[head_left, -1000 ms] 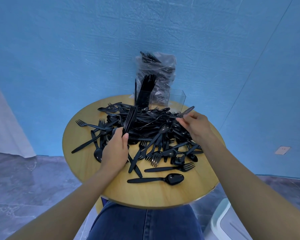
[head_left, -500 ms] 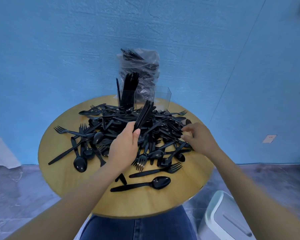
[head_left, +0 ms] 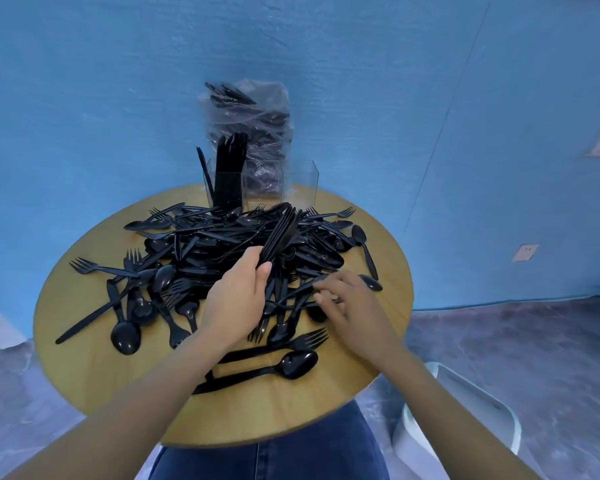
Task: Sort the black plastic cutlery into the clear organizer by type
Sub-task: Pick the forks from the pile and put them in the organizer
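A heap of black plastic forks, spoons and knives (head_left: 222, 244) covers the round wooden table (head_left: 94, 368). My left hand (head_left: 236, 299) grips a bundle of black knives (head_left: 279, 233) that points up and away over the heap. My right hand (head_left: 350, 306) reaches into the near right side of the heap, its fingertips pinching the handle of one black piece (head_left: 302, 289). The clear organizer (head_left: 298, 181) stands at the table's far edge; its left compartment holds upright black cutlery (head_left: 229, 174), while the right one looks empty.
A clear plastic bag of black cutlery (head_left: 253, 123) stands behind the organizer against the blue wall. One spoon (head_left: 291, 365) and one fork (head_left: 302, 341) lie apart near the front edge. A white bin (head_left: 465, 414) sits on the floor at the lower right.
My right hand has dropped from the heap's far right to its near right side and taken a handle. My left hand with the knife bundle has shifted rightward over the middle of the heap.
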